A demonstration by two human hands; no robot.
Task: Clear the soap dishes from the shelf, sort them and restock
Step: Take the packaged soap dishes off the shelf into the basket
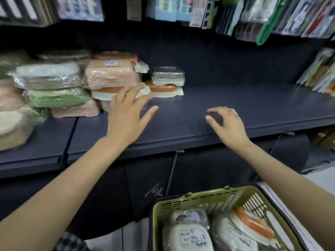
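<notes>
Soap dishes (110,75) still crowded the shelf (235,105); several lay in the basket (181,201). Left hand (126,113) spread, right hand (226,124) loosely curled, both empty.

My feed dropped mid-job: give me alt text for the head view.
Both hands reach empty over a dark shelf: the left hand open beside stacked wrapped soap dishes, the right hand loosely curled over a bare stretch. Below, a green basket holds more wrapped dishes.

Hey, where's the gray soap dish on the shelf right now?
In the head view, the gray soap dish sits left of centre on the dark shelf, stacked on an orange-lidded dish, just beyond the left hand.
</notes>
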